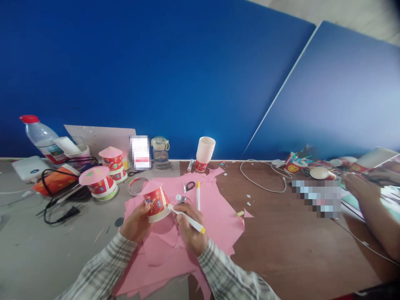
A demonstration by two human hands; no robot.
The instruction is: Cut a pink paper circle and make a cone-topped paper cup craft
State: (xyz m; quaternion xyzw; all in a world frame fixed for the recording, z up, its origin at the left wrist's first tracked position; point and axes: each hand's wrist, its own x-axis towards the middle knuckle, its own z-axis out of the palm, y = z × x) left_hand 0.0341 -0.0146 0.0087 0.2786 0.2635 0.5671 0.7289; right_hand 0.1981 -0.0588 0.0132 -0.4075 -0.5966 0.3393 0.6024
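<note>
My left hand [136, 221] is closed around a red printed paper cup [155, 203], tilted with its white rim downward. In my right hand [190, 227] is a white pen with a yellow end [194, 223]. Its tip meets or nearly meets the cup's right side. Under both hands lie overlapping sheets of pink paper [218, 216]. Just beyond the right hand, small scissors with dark handles [189, 186], a second white pen with a yellow top [198, 196] and a small white cap [178, 197] rest on the paper.
At left stand two cup pieces with pink paper tops [94, 175], a black cable [67, 214] and a plastic bottle [43, 139]. Stacked cups [205, 151] and a glass jar [161, 153] stand by the blue partition [175, 75]. Another person's arm [370, 204] reaches in at right.
</note>
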